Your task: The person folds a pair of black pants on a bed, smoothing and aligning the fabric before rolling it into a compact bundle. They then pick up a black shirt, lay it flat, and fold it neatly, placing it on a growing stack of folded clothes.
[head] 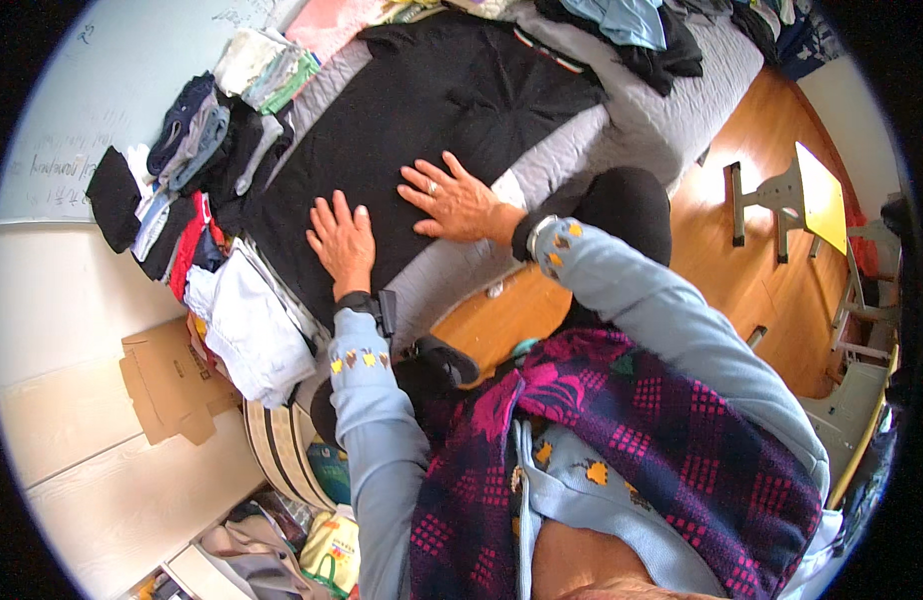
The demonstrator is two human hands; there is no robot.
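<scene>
A large black garment (446,105) lies spread over a grey quilted cover (559,161), with a white-and-red stripe at its far right end. My left hand (343,238) rests on the near left part of the cloth, palm down with fingers apart. Further right, my right hand (458,196), with a ring on one finger, presses flat on the garment near its front edge. Neither hand holds anything. Black bands circle both wrists.
Folded clothes (188,135) and white folded garments (251,322) line the left side. Blue and black clothes (619,30) lie at the far right. A whiteboard (64,127) stands left, above a cardboard piece (165,382). A yellow-topped desk (820,196) stands on the wooden floor at right.
</scene>
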